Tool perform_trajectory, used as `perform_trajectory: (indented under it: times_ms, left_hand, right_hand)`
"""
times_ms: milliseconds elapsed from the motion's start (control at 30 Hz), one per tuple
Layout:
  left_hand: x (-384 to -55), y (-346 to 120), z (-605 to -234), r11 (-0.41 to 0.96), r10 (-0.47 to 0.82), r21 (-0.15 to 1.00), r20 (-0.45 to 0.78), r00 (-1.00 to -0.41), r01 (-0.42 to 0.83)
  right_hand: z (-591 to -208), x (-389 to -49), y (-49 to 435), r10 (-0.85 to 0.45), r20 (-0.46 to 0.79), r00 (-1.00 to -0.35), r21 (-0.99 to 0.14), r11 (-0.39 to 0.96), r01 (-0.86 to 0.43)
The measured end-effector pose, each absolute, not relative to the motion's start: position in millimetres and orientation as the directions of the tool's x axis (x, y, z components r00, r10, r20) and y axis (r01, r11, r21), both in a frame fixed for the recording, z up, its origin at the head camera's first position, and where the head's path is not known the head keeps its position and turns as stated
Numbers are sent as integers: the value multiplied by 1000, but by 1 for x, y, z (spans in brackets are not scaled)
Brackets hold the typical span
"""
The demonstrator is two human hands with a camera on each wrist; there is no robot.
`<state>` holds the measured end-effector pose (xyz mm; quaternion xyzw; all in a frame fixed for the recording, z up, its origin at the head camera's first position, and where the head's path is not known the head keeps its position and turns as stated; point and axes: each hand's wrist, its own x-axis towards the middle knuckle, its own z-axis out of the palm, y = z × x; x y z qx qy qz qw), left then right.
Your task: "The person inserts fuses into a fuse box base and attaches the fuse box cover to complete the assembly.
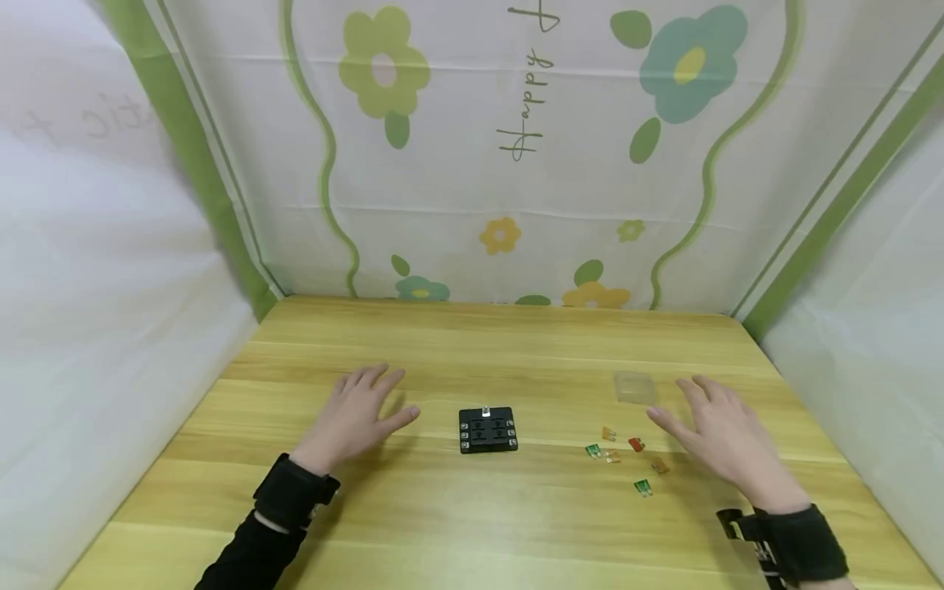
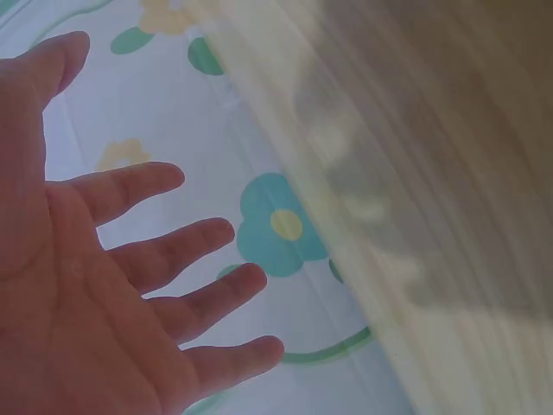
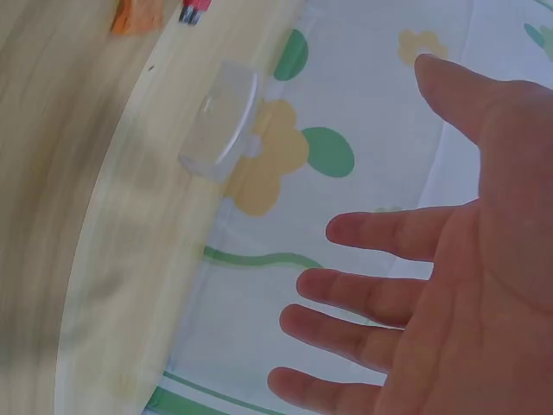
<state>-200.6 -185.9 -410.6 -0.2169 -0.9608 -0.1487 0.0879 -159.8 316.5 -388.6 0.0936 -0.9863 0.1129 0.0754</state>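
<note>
A black fuse block [image 1: 488,431] with metal screw terminals along its sides lies mid-table in the head view. My left hand [image 1: 357,418] is held over the wood to its left, fingers spread and nothing in them; its bare palm shows in the left wrist view. On the other side, my right hand [image 1: 726,434] hovers with straight fingers, also holding nothing. Just left of it lie several small blade fuses, among them a red fuse [image 1: 637,444], a green fuse [image 1: 644,488] and an orange fuse [image 1: 608,433]. A clear plastic cover [image 1: 634,388] sits beyond the fuses, near the right fingertips.
The wooden table [image 1: 442,524] is enclosed by white fabric walls. Its back edge meets a flower-printed curtain [image 1: 457,180], and green-trimmed side panels [image 1: 848,197] rise at left and right. Black straps [image 1: 295,492] with cameras circle both wrists.
</note>
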Motion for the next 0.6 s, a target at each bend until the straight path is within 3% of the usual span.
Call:
perform_trajectory:
  times_ms: [600]
  left_hand:
    - [-189,-129,-405,823,433,340,143,-890,455]
  right_hand:
    - [-391,-157,285,-251,210,-945,-202,935,-293]
